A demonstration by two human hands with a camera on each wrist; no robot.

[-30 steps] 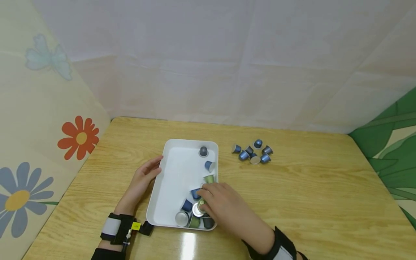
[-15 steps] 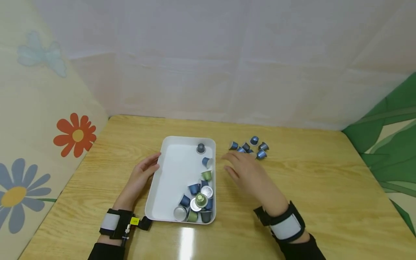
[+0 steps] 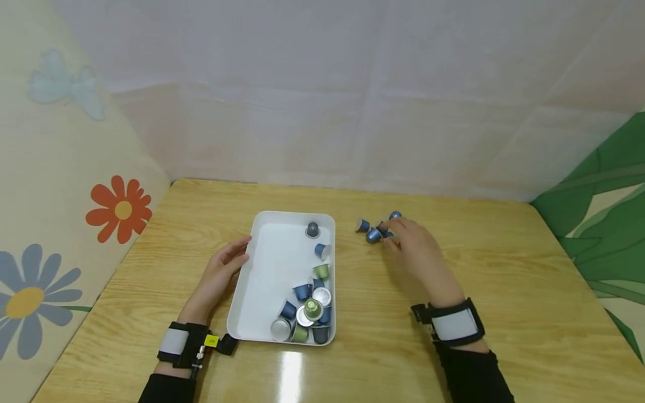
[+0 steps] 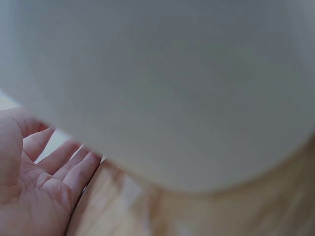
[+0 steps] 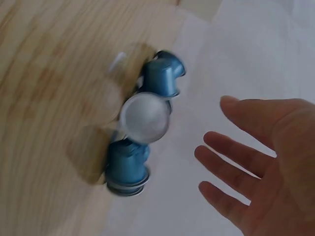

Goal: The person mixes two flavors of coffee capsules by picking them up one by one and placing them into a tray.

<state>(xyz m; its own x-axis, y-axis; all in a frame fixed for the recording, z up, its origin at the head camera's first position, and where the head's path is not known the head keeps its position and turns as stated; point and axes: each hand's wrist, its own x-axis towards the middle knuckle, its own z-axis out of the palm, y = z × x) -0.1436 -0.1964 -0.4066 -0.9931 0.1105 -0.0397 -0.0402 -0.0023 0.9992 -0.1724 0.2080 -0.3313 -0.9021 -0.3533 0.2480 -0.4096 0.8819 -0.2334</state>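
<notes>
My left hand rests at the left side of a white rectangular tray, its fingertips at the rim. The blurred tray fills most of the left wrist view, hiding part of the fingers. Coffee capsules lie in the tray along its right side: a green capsule sits on others near the front, and a dark grey capsule stands at the back. My right hand hovers at a small pile of blue capsules on the table, covering several. In the right wrist view its fingers are spread beside a capsule's silver lid.
The wooden table runs back to a white cloth backdrop. A flower-patterned panel stands at the left and a green leafy one at the right. A black strap with a cable is on the left wrist.
My right hand has left the capsules in the tray and moved right and back to the pile on the table. The left hand has stayed at the tray's side.
</notes>
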